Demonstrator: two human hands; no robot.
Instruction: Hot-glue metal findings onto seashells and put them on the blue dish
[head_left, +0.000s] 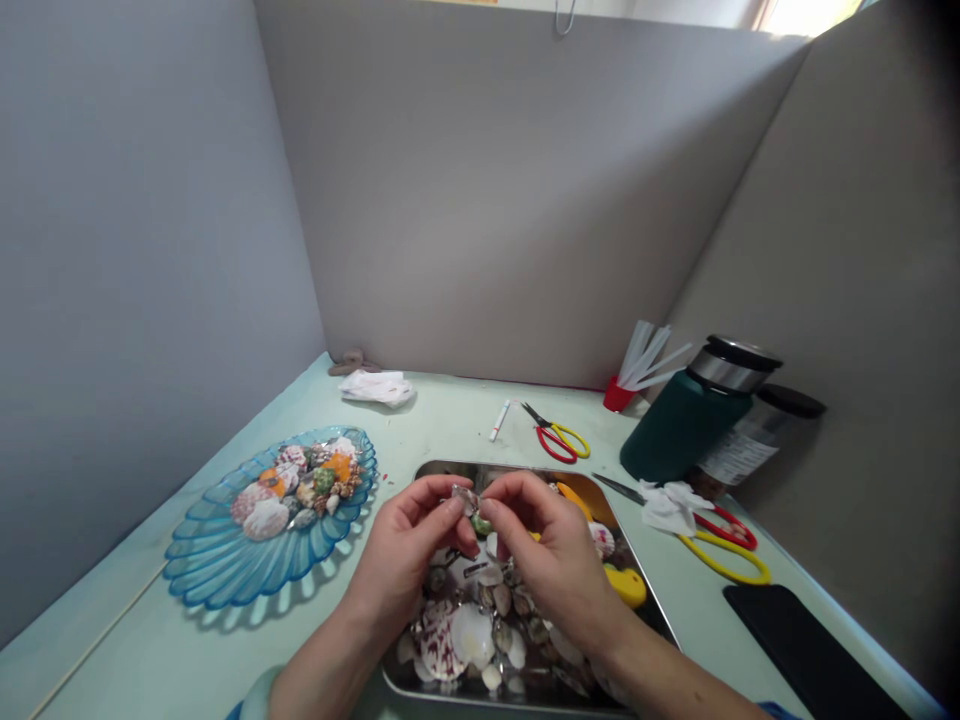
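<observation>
Above a metal tray of seashells, my left hand pinches a small shiny, partly see-through piece between thumb and forefinger. Its exact kind is too small to tell. My right hand is closed at the piece's right side, thumb against forefinger, with the fingertips almost meeting those of the left. Whatever the right fingertips grip is hidden. Below the hands lie a white fan shell, a purple-speckled scallop shell and several small brown and white shells. A yellow toy-like piece rests by the tray's right side.
On the left stands a blue scalloped glass dish holding shells. Small scissors and a white marker lie behind the tray. To the right are larger scissors, crumpled tissue, a green bottle and a black phone-like slab.
</observation>
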